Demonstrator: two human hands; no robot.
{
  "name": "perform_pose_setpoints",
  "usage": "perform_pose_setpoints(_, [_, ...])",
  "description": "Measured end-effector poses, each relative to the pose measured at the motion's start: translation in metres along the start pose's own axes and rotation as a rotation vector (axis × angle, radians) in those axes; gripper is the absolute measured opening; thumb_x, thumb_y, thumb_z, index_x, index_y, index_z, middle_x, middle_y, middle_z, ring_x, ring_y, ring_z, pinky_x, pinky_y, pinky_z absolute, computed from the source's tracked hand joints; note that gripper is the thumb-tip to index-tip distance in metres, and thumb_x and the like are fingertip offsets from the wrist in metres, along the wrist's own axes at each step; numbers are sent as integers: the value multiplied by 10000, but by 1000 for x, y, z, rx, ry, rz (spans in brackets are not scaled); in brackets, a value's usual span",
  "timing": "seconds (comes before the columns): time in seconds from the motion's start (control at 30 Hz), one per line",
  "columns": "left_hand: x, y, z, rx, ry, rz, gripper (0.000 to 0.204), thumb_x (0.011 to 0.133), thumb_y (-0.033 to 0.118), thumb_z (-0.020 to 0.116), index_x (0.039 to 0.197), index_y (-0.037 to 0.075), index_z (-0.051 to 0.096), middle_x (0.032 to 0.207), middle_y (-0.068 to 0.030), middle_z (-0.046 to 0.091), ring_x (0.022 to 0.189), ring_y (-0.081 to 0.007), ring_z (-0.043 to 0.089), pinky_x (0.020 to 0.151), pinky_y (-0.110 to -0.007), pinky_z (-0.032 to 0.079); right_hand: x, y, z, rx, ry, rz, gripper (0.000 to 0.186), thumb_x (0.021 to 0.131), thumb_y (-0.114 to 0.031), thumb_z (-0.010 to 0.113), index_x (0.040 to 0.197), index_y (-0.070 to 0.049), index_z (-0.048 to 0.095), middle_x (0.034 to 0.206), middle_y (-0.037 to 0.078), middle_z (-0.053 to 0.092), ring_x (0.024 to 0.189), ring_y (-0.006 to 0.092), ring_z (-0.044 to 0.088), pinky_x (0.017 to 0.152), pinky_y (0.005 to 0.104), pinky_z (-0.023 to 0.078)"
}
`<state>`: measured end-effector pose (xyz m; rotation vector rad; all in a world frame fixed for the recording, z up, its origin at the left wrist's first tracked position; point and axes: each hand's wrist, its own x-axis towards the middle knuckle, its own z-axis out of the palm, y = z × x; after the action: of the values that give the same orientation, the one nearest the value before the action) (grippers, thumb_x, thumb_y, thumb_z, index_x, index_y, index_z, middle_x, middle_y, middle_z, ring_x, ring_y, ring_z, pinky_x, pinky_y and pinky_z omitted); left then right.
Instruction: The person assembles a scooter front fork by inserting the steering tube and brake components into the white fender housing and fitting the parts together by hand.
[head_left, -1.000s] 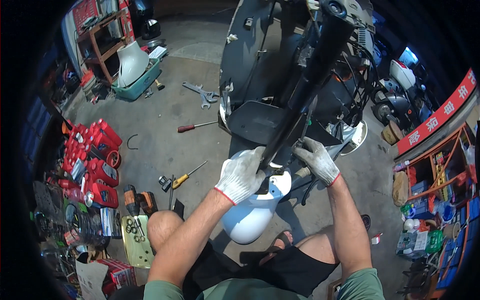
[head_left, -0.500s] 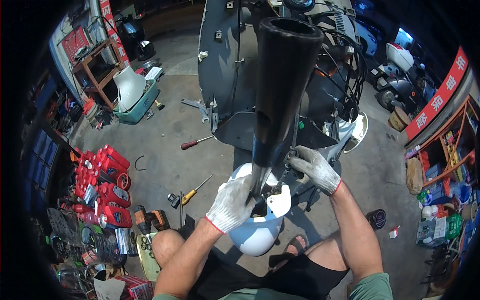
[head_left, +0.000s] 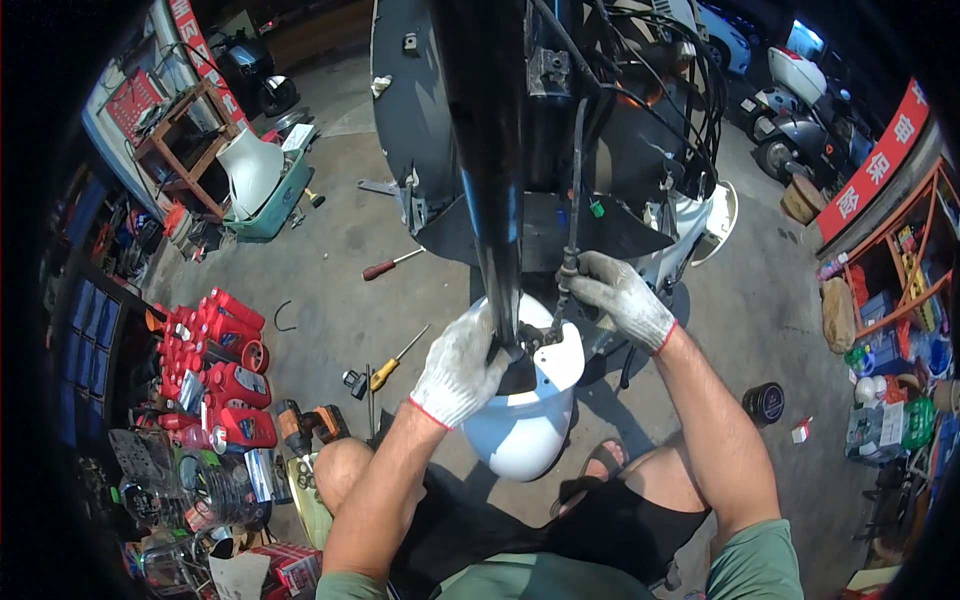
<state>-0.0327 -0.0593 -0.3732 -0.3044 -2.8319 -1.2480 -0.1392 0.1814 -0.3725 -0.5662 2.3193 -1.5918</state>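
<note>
Both hands wear white knit gloves with dark-stained fingers. My left hand (head_left: 455,370) is closed around the lower end of a long black steering tube (head_left: 480,150), just above a white front fender (head_left: 525,440). The tube runs up past the top edge of the view. To its right, my right hand (head_left: 625,300) pinches a thin black cable (head_left: 577,180) at a thicker dark fitting. The cable's lower end reaches toward the dark metal parts at the fender's opening. Behind them stands the grey scooter body (head_left: 410,130), partly stripped, with loose wires (head_left: 700,110) hanging on its right.
A red-handled screwdriver (head_left: 380,270), a yellow-handled screwdriver (head_left: 385,373) and a cordless drill (head_left: 295,428) lie to the left, near several red bottles (head_left: 240,385). A round black tin (head_left: 764,402) is on the right. A green tub (head_left: 290,200) stands at the far left.
The steering tube has tilted, and its hollow top end has left the view. My right hand remains on the cable and my left on the tube. The whole view has shifted slightly.
</note>
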Motion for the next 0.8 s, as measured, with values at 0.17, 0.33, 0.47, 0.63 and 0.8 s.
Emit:
perform_pose_setpoints(0.17, [1, -13, -3, 131, 10, 73, 652, 904, 80, 708, 1505, 91, 454, 1379, -208, 593, 1266, -356, 598, 1076, -421, 480, -5, -11, 3, -106, 23, 48, 507, 963, -279, 636, 1328, 72, 598, 1210, 244, 694, 1132, 292, 671, 1011, 380, 504])
perform_pose_setpoints(0.33, [2, -17, -5, 52, -14, 50, 600, 919, 43, 656, 1491, 77, 476, 1314, -223, 624, 1196, -343, 640, 1039, -418, 501, -11, -6, 2, -225, 26, 64, 433, 969, -262, 614, 1278, 41, 635, 1157, 207, 705, 1071, 271, 682, 968, 376, 521])
perform_pose_setpoints(0.47, [3, -12, -8, 0, 8, 14, 472, 934, 13, 581, 1406, 19, 561, 1147, -231, 700, 1069, -350, 695, 975, -418, 528, -18, -9, 2, -310, 116, 57, 334, 980, -226, 581, 1195, 14, 671, 1091, 166, 716, 1015, 249, 686, 918, 372, 535])
perform_pose_setpoints(0.63, [2, -18, -9, -40, 64, 26, 442, 938, 42, 582, 1377, -1, 577, 1200, -250, 693, 1112, -375, 678, 978, -437, 527, -31, -52, 25, -200, 188, -162, 301, 946, -206, 633, 1139, 23, 666, 1070, 233, 696, 1037, 340, 695, 913, 414, 543])
perform_pose_setpoints(0.8, [-5, -24, -10, -6, 50, 27, 460, 889, 26, 607, 1347, -17, 595, 1199, -279, 680, 1133, -428, 660, 986, -461, 524, -20, -72, 63, -116, 201, -567, 509, 908, -152, 737, 1362, -6, 558, 1215, 213, 656, 1116, 335, 681, 981, 401, 546])
